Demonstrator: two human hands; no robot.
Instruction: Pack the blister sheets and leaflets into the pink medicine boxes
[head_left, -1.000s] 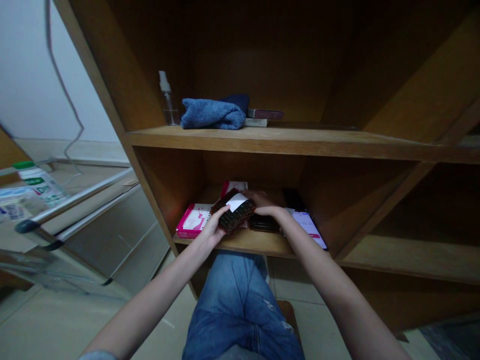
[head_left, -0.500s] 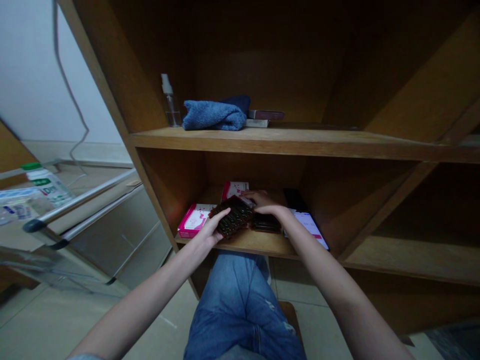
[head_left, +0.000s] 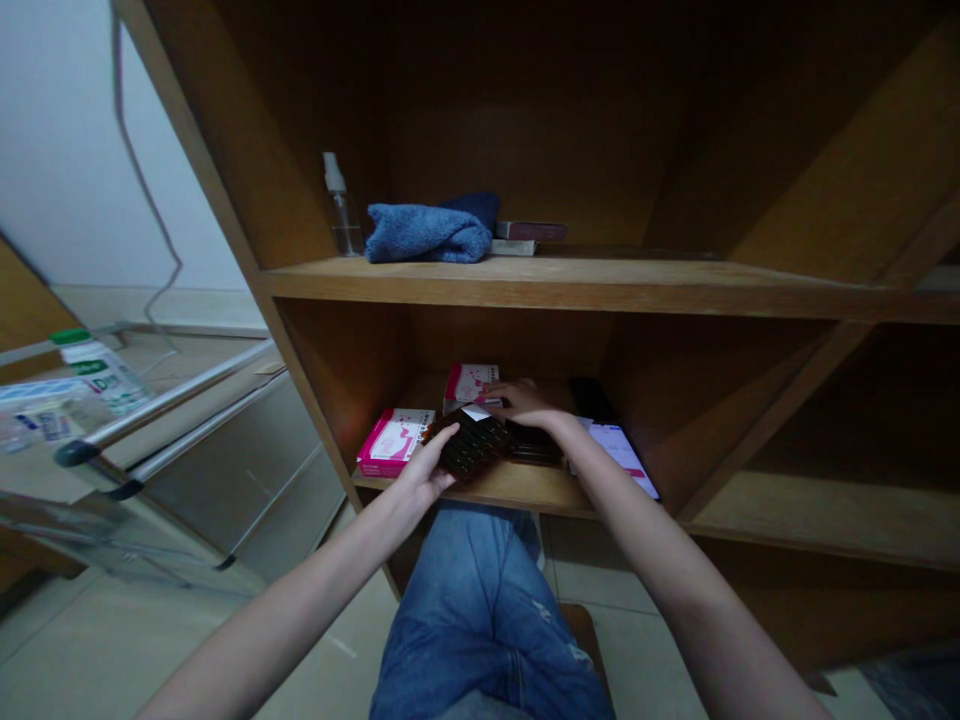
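Observation:
My left hand (head_left: 430,468) is closed on the near left edge of a pack of dark brown vials (head_left: 472,447), thumb on top. The pack is ribbed and glossy, tilted above the shelf, with a small white patch (head_left: 475,411) at its far edge. My right hand (head_left: 521,402) reaches over the pack's far right side, fingers stretched out to the left. Whether its fingertips touch the pack is hard to see. More dark packs (head_left: 534,446) lie stacked under my right wrist. One pink and white box (head_left: 395,440) lies left of the pack, another box (head_left: 471,380) behind it.
A lit phone or tablet screen (head_left: 619,455) lies on the lower shelf (head_left: 525,488) at right, beside a black object (head_left: 591,400). The upper shelf holds a spray bottle (head_left: 343,215), blue towel (head_left: 427,232) and flat boxes (head_left: 525,238). A metal-framed cart (head_left: 180,395) stands left.
The pack in my left hand has turned and tipped slightly, and a white patch now shows at its far edge. My right hand has barely moved.

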